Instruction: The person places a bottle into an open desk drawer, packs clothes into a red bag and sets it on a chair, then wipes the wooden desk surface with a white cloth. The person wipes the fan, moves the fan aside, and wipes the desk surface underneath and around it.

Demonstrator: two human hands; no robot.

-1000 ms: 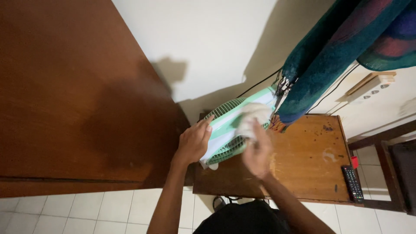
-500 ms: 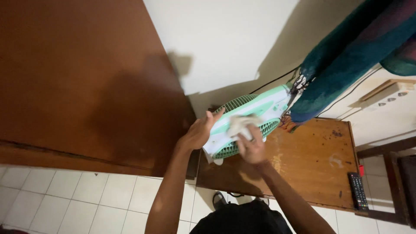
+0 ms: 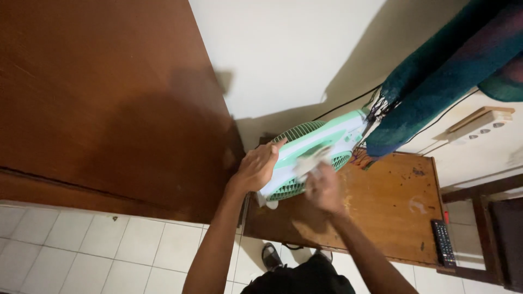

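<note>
A mint-green and white box fan (image 3: pixel 321 142) stands on a small wooden table (image 3: pixel 392 207) against the wall. My left hand (image 3: pixel 259 166) grips the fan's left edge and steadies it. Blurred by motion, my right hand (image 3: pixel 322 188) presses a crumpled white cloth (image 3: pixel 309 163) against the fan's front face.
A brown wooden door (image 3: pixel 109 103) fills the left side. A dark teal fringed cloth (image 3: pixel 436 76) hangs over the fan's right end. A black remote (image 3: pixel 442 242) lies at the table's right edge. A power strip (image 3: pixel 482 128) is fixed to the wall. White tiles (image 3: pixel 81 250) cover the floor.
My right hand with the cloth has slid down and right across the fan's face. The camera view has shifted slightly; my left hand keeps its grip on the fan.
</note>
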